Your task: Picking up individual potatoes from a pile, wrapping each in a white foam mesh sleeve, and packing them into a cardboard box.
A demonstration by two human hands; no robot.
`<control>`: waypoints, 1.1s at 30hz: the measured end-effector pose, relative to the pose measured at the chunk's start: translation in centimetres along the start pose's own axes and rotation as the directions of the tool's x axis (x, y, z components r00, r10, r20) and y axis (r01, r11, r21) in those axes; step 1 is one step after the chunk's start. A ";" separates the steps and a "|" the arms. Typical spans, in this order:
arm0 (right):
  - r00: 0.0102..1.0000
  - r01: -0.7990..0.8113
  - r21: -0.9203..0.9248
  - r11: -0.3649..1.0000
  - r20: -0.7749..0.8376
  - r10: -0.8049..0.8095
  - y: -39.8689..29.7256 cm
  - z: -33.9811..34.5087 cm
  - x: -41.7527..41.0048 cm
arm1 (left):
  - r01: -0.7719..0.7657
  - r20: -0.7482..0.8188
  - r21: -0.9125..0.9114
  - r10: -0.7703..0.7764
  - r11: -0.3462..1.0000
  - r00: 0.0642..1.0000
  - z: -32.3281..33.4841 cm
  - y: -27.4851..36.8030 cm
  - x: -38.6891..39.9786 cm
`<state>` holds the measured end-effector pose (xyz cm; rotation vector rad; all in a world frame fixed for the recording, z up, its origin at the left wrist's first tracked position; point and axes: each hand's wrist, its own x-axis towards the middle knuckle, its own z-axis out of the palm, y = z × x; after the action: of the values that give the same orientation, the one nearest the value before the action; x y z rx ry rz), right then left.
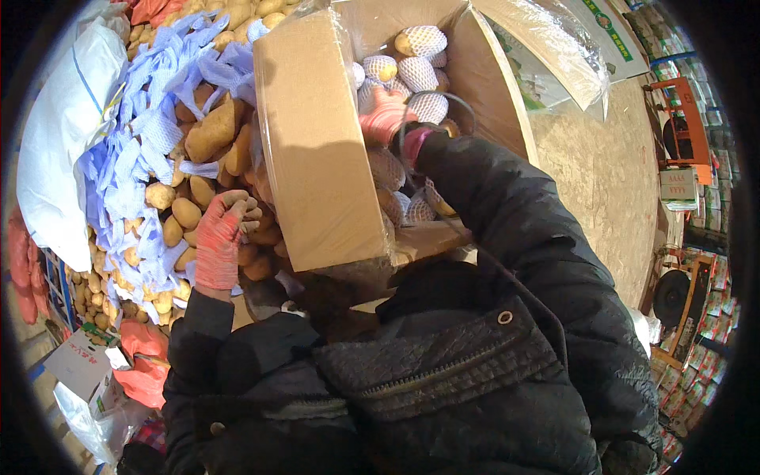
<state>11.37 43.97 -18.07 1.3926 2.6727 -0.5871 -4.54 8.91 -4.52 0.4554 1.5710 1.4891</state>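
My left hand (pixel 221 243), in a red knitted glove, hovers over the heap of potatoes (pixel 215 130) left of the box. Its fingers are curled in, and no object shows in them. My right hand (pixel 385 117), gloved alike, reaches into an open cardboard box (pixel 323 148) lined with clear plastic film. It touches potatoes in white foam net sleeves (pixel 412 71); its fingertips are partly hidden among them, so a grip cannot be made out. Deeper in the box lie more netted potatoes (pixel 386 169), shaded by my arm.
Loose lilac foam net sleeves (pixel 157 127) cover much of the heap. A white sack (pixel 59 142) lies at the far left. Orange-red bags (pixel 142 359) and a printed carton (pixel 80 362) sit lower left. An orange metal frame (pixel 683 119) and stacked cartons (pixel 712 332) stand right. A dark cord (pixel 516 279) hangs across my right arm.
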 end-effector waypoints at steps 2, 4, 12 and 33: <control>0.954 0.290 -0.058 0.955 -0.057 -0.293 -1.0 1.6 -1.9 | 0.019 -0.017 -0.008 -0.019 1.000 1.000 -0.4 -0.5 -0.5; 0.909 0.417 -0.061 0.907 0.018 -0.416 -3.0 -0.7 -3.8 | 0.016 -0.046 -0.049 -0.019 0.999 0.999 -1.4 -1.7 -0.9; 0.693 0.718 -0.397 0.571 0.478 -0.539 -0.6 0.1 4.2 | 0.046 0.088 -0.037 -0.043 0.998 0.995 0.6 -0.8 -0.1; 0.839 0.162 0.871 0.463 0.125 -0.530 -15.5 -17.7 -32.0 | 0.029 -0.347 0.862 0.549 0.506 0.760 -14.3 -19.4 -5.0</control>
<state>19.67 17.65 10.48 0.5767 2.3518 -2.1761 -7.28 -7.54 -22.57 0.8790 2.8735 1.0082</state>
